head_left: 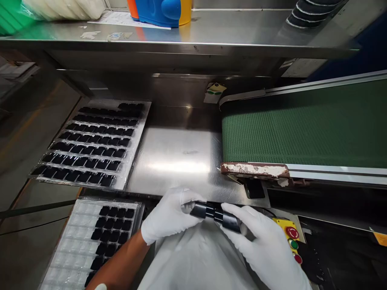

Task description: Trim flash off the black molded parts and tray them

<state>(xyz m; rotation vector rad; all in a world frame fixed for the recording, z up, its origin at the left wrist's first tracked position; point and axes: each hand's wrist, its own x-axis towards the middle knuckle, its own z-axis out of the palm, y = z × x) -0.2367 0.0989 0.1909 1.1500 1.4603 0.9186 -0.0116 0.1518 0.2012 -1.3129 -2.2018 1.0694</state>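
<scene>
Both of my hands wear white gloves and meet low in the middle of the head view. Between them runs a short row of glossy black plastic pieces [230,220], pressed end to end. My left hand [172,215] is closed on the left end of this row, thumb along the top. On its right end, my right hand [260,235] has its fingers and thumb closed. A clear tray [133,153] to the left carries rows of similar black pieces. Below it, a second tray [68,241] has black pieces only in its right-hand columns; other pockets show pale.
A green conveyor belt [302,125] lies at the right, with a worn brown end bracket [255,169]. Beneath it is a yellow button box [286,225]. A steel shelf [229,36] crosses the back, holding a blue container [157,12]. A dark phone-like object [254,188] rests near the bracket.
</scene>
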